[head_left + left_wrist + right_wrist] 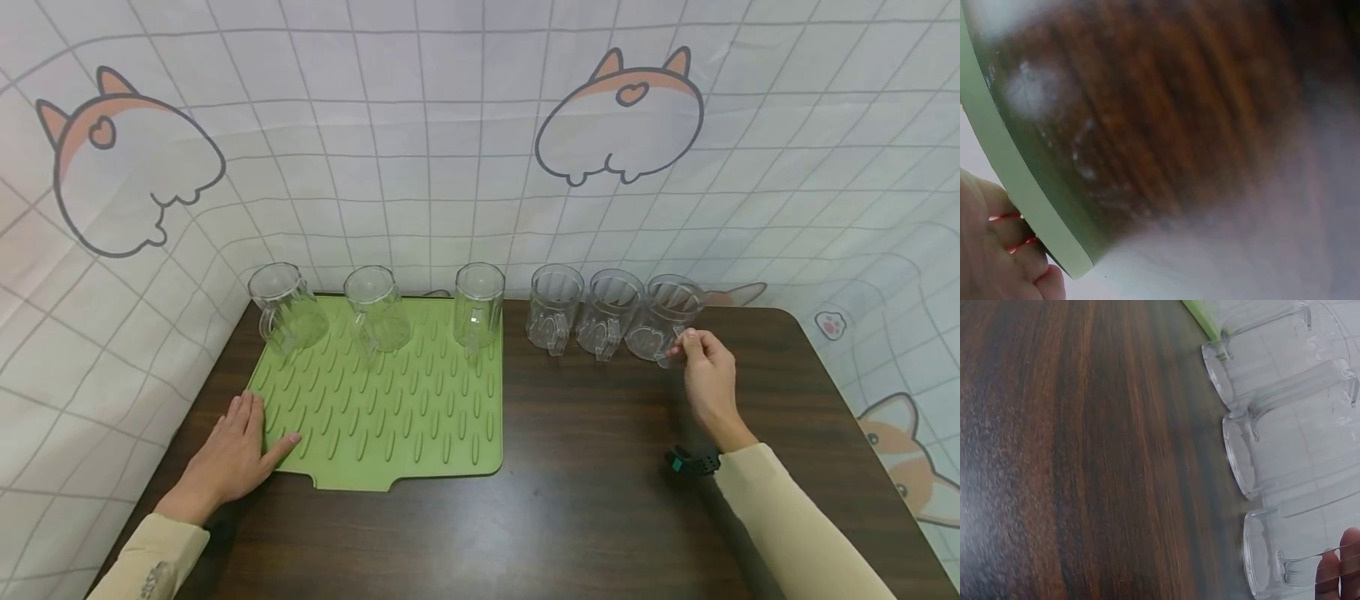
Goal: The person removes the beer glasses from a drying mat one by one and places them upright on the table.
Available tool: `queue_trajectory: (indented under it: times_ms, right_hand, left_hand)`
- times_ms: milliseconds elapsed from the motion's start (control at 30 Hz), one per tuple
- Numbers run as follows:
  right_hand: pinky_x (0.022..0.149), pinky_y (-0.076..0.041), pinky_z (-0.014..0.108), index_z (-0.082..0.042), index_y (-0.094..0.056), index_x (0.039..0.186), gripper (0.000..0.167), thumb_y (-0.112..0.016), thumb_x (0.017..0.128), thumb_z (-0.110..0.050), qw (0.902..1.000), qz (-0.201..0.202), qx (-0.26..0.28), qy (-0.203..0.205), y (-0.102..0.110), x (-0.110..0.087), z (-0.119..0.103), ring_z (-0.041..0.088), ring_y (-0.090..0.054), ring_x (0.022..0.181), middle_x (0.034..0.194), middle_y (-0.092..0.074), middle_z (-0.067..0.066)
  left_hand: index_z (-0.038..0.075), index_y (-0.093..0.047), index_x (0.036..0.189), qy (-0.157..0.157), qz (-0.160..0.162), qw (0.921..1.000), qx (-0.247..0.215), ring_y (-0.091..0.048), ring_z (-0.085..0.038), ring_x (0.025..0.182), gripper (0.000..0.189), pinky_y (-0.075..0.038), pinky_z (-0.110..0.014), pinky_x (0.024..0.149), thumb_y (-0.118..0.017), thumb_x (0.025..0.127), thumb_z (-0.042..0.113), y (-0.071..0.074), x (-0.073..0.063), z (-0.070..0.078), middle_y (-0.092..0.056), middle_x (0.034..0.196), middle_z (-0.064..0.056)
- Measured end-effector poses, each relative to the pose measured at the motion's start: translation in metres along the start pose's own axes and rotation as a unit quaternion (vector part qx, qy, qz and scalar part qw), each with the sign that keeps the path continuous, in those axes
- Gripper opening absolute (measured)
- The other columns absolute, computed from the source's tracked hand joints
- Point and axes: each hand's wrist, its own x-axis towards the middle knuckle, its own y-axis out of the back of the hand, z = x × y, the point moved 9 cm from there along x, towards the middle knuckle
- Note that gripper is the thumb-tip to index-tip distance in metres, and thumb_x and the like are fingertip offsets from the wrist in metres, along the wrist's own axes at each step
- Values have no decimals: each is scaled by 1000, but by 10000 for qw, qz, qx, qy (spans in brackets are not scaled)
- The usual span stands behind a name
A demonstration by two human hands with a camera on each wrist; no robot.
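My right hand [708,375] holds the handle of a clear glass mug [667,304], the rightmost in a row, between thumb and fingers. In the right wrist view, fingertips overlap the handle of that mug [1263,556], which stands upright on the table. My left hand [228,450] rests with straight fingers on the left edge of a green ridged mat [352,475], thumb spread over its surface. The left wrist view shows the mat's edge [1029,194] beside the fingers.
Two more glass mugs, one in the middle [611,308] and one nearer the mat [555,304], stand close to the held one. Along the mat's back are a left mug [288,304], a centre mug [378,308] and a right mug [480,304]. Behind the dark wooden table [570,500] hangs a gridded cloth [480,167].
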Motion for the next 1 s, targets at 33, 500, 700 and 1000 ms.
queue_trajectory:
  times_ms: [33, 500, 700, 1000]
  right_hand:
    - [79, -49, 13, 0, -61, 97, 36, -45, 112, -28, 10000, -10, -26, -5, 0, 0, 0, -3, -61, 81, 79, -60, -19]
    - [78, -52, 14, 1, -65, 96, 32, -50, 110, -24, 9979, -44, 626, -184, -8, -2, -1, 1, -63, 80, 80, -64, -15]
    - [78, -53, 15, 0, -65, 96, 31, -52, 110, -24, 9965, -85, 783, -281, -9, -3, 0, 4, -63, 80, 81, -64, -12]
    - [84, -53, 9, 3, -66, 113, 49, -48, 110, -42, 9977, -357, -554, -178, -7, -8, -1, -1, -64, 89, 89, -65, -16]
  left_hand:
    - [-26, -15, 153, 4, -2, 10000, -6, -16, -64, 151, 103, -22, -76, 120, -48, 105, 60, 0, 0, 0, -13, 160, -49]
    - [-26, -16, 152, -15, 83, 10000, 27, -17, -64, 150, 103, -23, -76, 119, -48, 104, 60, 0, 0, -1, -15, 160, -49]
    - [-26, -16, 152, -26, 113, 9999, 48, -17, -64, 150, 103, -24, -76, 119, -48, 105, 60, 0, 0, -1, -15, 160, -50]
    - [-26, -16, 153, 1, 72, 10000, 23, -17, -63, 151, 104, -23, -75, 120, -48, 104, 61, -1, 0, -1, -14, 160, -49]
